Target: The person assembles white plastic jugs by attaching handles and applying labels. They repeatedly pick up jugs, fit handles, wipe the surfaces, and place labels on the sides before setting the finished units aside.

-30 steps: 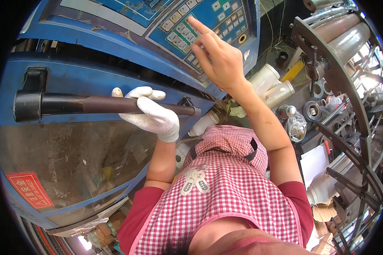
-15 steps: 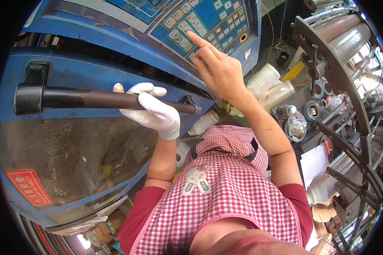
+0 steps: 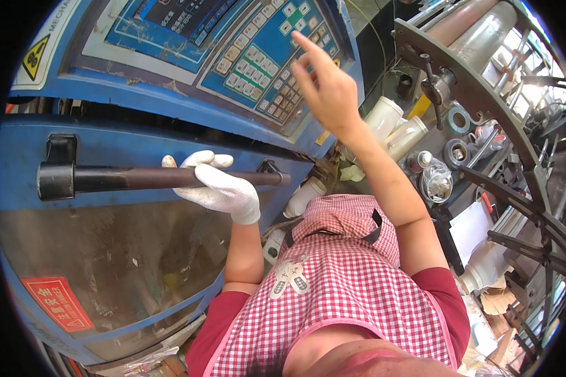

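My left hand (image 3: 219, 186), in a white knitted glove, is wrapped round the dark bar handle (image 3: 121, 178) of a blue machine door. The palm lies under the bar and the fingers come round from behind. My bare right hand (image 3: 329, 88) is raised at the control panel (image 3: 216, 83), index finger stretched out and the other fingers loosely bent and apart, holding nothing. Its fingertip is over the upper keys, by a green cross of buttons (image 3: 294, 19); whether it touches them, I cannot tell. Left of the keys is a lit screen (image 3: 181, 24).
The door has a cloudy window (image 3: 126, 245) with a red warning label (image 3: 57, 304). On the right, a metal frame (image 3: 484, 88) carries rollers. Near it are white cylinders (image 3: 383, 119), tape rolls (image 3: 456, 152), a spray can (image 3: 420, 161) and a sheet of paper (image 3: 470, 229).
The view has shifted, so the panel and screen show more fully. My right index finger has moved from the lower keys to the upper ones. My left hand keeps its hold on the handle.
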Demonstrator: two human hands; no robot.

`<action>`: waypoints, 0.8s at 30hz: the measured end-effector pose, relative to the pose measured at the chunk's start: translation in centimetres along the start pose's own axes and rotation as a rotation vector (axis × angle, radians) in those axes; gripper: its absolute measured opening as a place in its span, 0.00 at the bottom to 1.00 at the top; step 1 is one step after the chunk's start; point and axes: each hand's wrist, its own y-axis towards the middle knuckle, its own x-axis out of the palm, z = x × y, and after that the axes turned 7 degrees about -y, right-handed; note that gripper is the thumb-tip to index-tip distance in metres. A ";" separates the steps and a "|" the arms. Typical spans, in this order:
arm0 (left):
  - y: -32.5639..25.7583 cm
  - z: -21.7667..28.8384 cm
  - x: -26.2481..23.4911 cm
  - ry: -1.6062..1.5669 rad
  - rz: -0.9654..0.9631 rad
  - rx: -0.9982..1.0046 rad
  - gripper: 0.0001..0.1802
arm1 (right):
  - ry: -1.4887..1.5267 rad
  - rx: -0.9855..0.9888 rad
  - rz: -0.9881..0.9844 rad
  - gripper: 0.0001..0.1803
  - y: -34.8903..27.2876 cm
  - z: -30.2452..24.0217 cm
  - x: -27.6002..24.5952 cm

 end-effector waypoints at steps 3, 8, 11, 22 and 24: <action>-0.1 -0.2 -0.2 0.019 0.003 0.002 0.32 | -0.021 0.066 -0.025 0.27 1.5 2.1 -0.5; -0.1 0.2 -0.2 0.008 0.006 -0.023 0.32 | -0.043 0.077 -0.012 0.24 2.7 3.1 0.4; -0.3 0.3 -0.3 0.002 -0.012 -0.052 0.34 | -0.050 0.053 0.015 0.24 3.2 3.4 0.2; -0.3 -0.2 -0.5 -0.042 0.041 -0.078 0.34 | -0.083 0.019 -0.006 0.26 3.6 3.4 0.9; -0.2 -0.1 -0.4 -0.037 0.033 -0.069 0.34 | -0.089 0.011 -0.004 0.22 3.7 3.6 0.8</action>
